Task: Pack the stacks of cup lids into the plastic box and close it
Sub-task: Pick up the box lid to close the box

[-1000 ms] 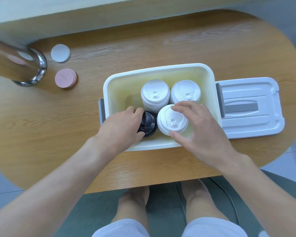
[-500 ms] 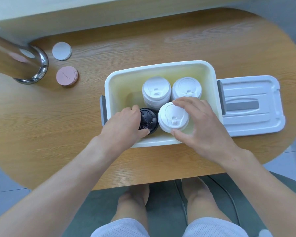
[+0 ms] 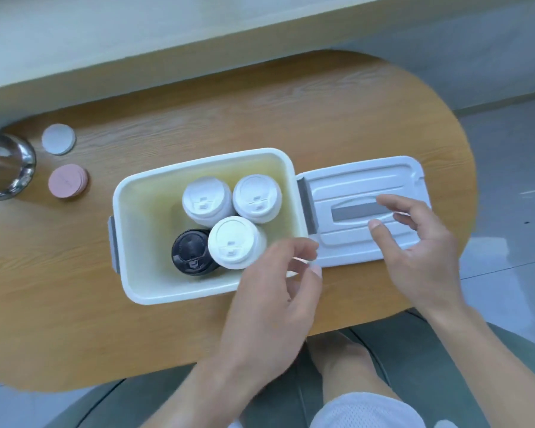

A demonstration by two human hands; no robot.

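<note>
The white plastic box (image 3: 127, 242) stands open on the wooden table. Inside it are three white lid stacks: one at the back left (image 3: 205, 200), one at the back right (image 3: 256, 197), one in front (image 3: 233, 242). A black lid stack (image 3: 190, 252) stands left of the front white one. The box's white cover (image 3: 365, 211) with a grey handle lies flat on the table, right of the box. My left hand (image 3: 278, 291) hovers over the box's front right corner, fingers apart, holding nothing. My right hand (image 3: 414, 248) is spread above the cover's near edge, empty.
A shiny metal vessel (image 3: 10, 168) sits at the table's far left edge. Near it lie a white round coaster (image 3: 58, 139) and a pink stack of coasters (image 3: 67, 180). My knees are below the table's near edge.
Both hands let go of the stacks and left the box. The left hand moved right to the box's corner; the right hand moved over the cover. The view shifted.
</note>
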